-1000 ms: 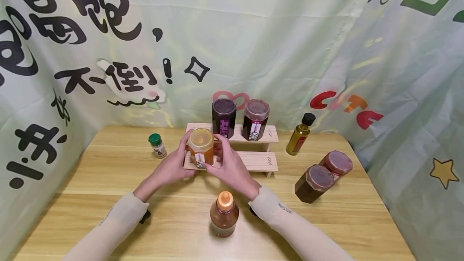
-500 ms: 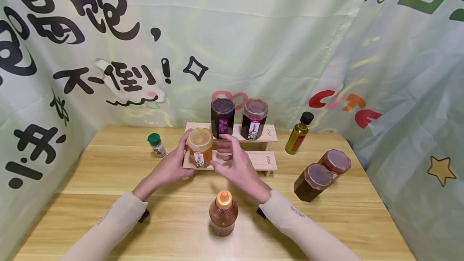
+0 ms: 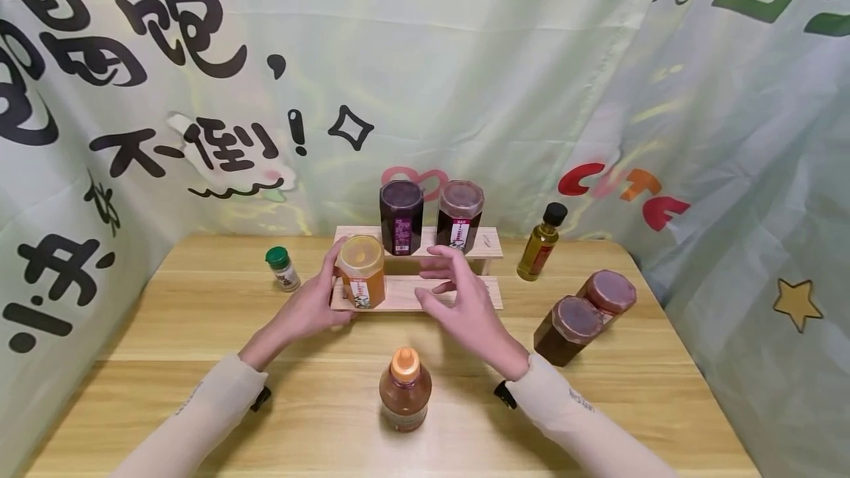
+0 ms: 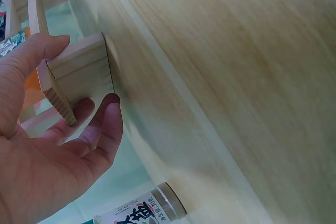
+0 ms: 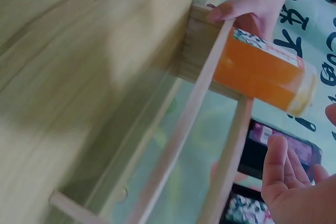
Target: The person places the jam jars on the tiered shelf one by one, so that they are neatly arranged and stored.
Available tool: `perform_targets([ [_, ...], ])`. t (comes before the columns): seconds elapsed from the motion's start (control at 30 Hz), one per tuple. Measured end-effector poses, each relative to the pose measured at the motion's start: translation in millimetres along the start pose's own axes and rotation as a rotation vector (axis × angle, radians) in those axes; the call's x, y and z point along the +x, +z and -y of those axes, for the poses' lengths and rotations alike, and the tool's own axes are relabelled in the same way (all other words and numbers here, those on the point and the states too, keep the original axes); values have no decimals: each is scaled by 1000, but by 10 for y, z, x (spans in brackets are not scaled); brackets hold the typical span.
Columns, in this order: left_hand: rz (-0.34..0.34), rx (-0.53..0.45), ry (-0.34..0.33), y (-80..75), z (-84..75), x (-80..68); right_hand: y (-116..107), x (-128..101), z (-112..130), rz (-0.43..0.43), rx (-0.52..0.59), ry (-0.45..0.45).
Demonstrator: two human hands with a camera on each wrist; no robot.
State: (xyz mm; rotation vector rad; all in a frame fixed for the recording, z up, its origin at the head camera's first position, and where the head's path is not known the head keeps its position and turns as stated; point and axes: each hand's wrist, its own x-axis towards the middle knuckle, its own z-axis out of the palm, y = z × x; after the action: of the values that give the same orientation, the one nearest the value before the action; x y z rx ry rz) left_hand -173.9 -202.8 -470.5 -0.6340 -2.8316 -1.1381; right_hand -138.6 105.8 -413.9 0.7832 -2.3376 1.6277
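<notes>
An orange jar (image 3: 361,271) with a yellow lid stands upright at the left end of the lower step (image 3: 458,293) of a small wooden rack. My left hand (image 3: 330,295) holds it there, thumb up along the jar's left side and fingers curled at the step's end (image 4: 79,80). My right hand (image 3: 451,282) hovers open over the middle of the lower step, apart from the jar, fingers spread. In the right wrist view the orange jar (image 5: 257,74) shows, with my right fingertips (image 5: 278,166) away from it.
Two dark jars (image 3: 401,216) (image 3: 460,215) stand on the upper step. A green-capped shaker (image 3: 282,269) sits left of the rack and an oil bottle (image 3: 539,251) right of it. Two brown jars (image 3: 564,330) (image 3: 606,293) stand at the right. An orange-capped bottle (image 3: 405,389) stands between my forearms.
My right hand has let go of the orange jar and drawn away to the right, fingers opening. The left hand stays at the jar, which rests on the lower step.
</notes>
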Motion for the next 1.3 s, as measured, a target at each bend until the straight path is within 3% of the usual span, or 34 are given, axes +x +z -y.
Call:
perform_targets([
  [0.4,1,-3,-10,-11,0,-6,-418,-90,120,-41,-39,-6],
  [0.83,11,2,-5,-15,-9,-11,-971,-275,116,-121,-166,-6],
  [1.3,7,-3,-9,-3,-12,-25,-1603,-451,147,-204,-252,63],
])
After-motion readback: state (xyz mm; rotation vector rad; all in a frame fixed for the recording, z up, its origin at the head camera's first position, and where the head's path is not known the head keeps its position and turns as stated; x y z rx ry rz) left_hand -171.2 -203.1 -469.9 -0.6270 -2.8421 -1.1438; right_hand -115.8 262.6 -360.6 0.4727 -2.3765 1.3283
